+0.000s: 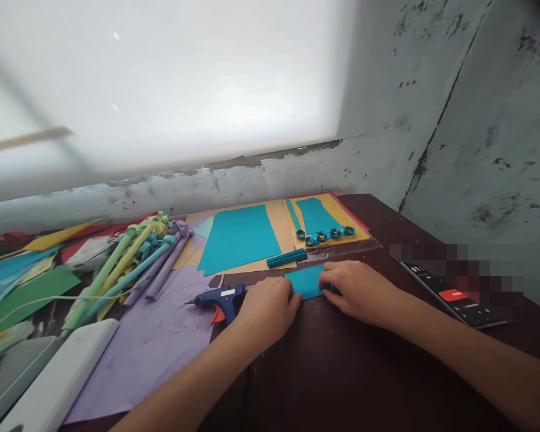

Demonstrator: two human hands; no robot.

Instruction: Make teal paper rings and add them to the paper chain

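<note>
A small teal paper piece (306, 281) lies on the dark table between my two hands. My left hand (270, 309) presses its fingers together at the paper's left end. At the right end, my right hand (348, 288) has its fingers curled around the paper's edge, where a dark rolled bit shows beneath them. Just left of my left hand lies a blue glue gun (225, 300) with an orange trigger. A teal rolled tube (287, 258) rests just beyond the paper.
Large teal sheets (240, 237) lie behind, beside a yellow folder (337, 234) bearing a teal paper chain (328, 236). Coloured paper rolls (117, 264), a purple sheet (162, 342) and a white device (58, 378) are left. A phone (450, 294) lies right.
</note>
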